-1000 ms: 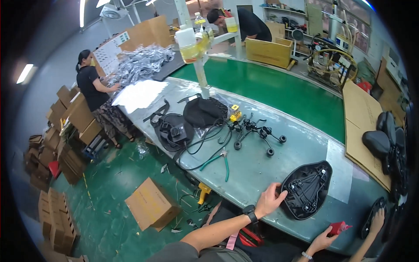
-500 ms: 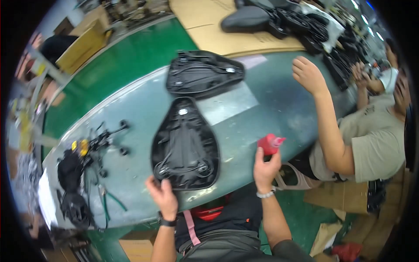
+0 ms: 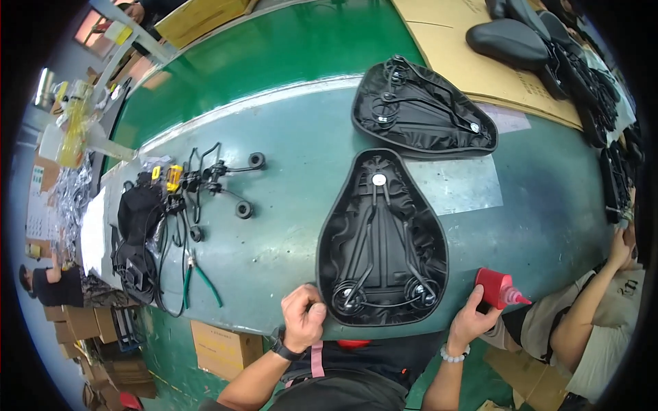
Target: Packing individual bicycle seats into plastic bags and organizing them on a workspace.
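Note:
A black bicycle saddle lies upside down on the table in front of me, its springs and rails facing up. Beside its wide near end, my left hand is closed at the table's edge; its fingers hide whatever might be in them. My right hand grips a small red squeeze bottle, tilted so that its pointed pink nozzle aims right. Just beyond the first saddle, a second upturned saddle lies crosswise with its own springs and rails showing.
Green-handled pliers, cables and black metal parts with round rollers lie on the table's left. Cardboard with black saddles covers the far right. A co-worker's arm is close on the right. A cardboard box stands below.
My view has swung, so the saddles appear farther right. My left hand has gone from spread fingers to closed. The red bottle stays in my right hand. The co-worker's raised arm has pulled back.

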The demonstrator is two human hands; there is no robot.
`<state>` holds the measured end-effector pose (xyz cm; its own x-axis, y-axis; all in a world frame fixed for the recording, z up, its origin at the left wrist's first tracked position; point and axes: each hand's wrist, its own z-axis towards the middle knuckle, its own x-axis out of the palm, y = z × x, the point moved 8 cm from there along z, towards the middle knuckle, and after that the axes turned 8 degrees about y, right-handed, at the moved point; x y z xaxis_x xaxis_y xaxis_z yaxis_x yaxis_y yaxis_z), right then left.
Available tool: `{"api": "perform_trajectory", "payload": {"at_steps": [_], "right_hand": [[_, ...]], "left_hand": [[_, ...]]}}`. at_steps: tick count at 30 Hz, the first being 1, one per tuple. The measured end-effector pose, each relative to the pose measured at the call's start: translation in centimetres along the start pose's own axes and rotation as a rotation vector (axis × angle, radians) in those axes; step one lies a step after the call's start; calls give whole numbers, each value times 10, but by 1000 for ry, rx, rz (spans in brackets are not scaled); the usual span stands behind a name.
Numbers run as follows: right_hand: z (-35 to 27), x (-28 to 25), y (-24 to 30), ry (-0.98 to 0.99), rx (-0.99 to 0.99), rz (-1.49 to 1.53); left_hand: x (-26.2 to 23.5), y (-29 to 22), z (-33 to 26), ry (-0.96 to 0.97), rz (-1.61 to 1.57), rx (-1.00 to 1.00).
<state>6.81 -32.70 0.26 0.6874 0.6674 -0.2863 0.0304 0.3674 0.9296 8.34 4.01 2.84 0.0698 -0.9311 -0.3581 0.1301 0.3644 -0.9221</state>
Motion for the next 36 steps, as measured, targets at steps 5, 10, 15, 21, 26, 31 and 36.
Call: {"api": "perform_trajectory", "payload": {"at_steps": [5, 10, 15, 21, 26, 31, 36], "right_hand": [[8, 0, 11, 34, -56, -177], [14, 8, 15, 39, -24, -100], [16, -1, 25, 45, -63, -271], [15, 2, 31, 107, -66, -342], [19, 5, 40, 91, -160, -414], [23, 2, 41, 87, -72, -467], [25, -8, 30, 97, 4, -429]], "left_hand": [[5, -2, 4, -69, 88, 0], [-19, 42, -49, -310, 292, -73], [-10, 52, -54, 24, 298, -85], [-13, 84, -68, 85, 294, -179], [3, 19, -23, -85, 298, 1], [17, 10, -4, 73, 349, 36], [30, -7, 4, 74, 335, 46]]}}
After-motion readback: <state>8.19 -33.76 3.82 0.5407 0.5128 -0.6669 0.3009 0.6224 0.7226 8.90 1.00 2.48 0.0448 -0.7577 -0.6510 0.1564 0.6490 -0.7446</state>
